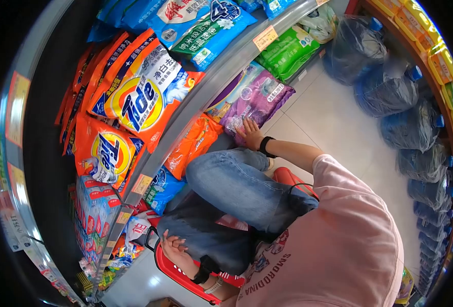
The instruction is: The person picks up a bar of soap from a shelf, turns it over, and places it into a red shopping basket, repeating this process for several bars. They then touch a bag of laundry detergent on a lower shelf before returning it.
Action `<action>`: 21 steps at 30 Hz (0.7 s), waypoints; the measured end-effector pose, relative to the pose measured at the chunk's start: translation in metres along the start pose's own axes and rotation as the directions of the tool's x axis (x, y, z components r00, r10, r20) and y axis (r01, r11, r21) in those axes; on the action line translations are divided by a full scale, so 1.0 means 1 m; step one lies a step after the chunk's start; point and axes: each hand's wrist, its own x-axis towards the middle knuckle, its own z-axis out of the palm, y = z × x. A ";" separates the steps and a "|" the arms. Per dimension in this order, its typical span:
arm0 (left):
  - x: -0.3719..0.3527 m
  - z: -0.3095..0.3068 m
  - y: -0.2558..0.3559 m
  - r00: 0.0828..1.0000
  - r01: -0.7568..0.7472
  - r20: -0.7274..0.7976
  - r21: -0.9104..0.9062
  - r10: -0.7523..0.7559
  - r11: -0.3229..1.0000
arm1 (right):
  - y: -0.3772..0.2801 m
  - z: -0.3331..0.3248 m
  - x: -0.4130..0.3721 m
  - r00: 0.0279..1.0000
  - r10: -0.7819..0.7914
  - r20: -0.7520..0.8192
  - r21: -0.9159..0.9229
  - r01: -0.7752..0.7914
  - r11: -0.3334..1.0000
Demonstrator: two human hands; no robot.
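My right hand (249, 134), with a black band at the wrist, lies with fingers spread on a purple bag of laundry detergent (254, 102) on the bottom shelf. Its palm presses the bag's near end and grips nothing. Beside that bag lie an orange bag (193, 146) and a green bag (290, 51). My left hand (177, 249) is open and holds nothing, its fingers apart and slightly curled. It hovers by my dark-lit knee, above a red basket (162, 263) with a black handle.
Orange Tide bags (137, 105) and blue detergent bags (201, 30) fill the shelf above, behind a grey shelf edge (226, 66). Toothpaste boxes (93, 215) stand further along. Large plastic-wrapped water jugs (387, 89) line the opposite side of the tiled floor (334, 117).
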 end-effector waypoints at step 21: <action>0.005 -0.006 -0.006 1.000 0.018 -0.010 0.003 -0.018 1.000 | 0.004 -0.026 0.004 0.976 0.074 0.202 0.051 -0.086 0.995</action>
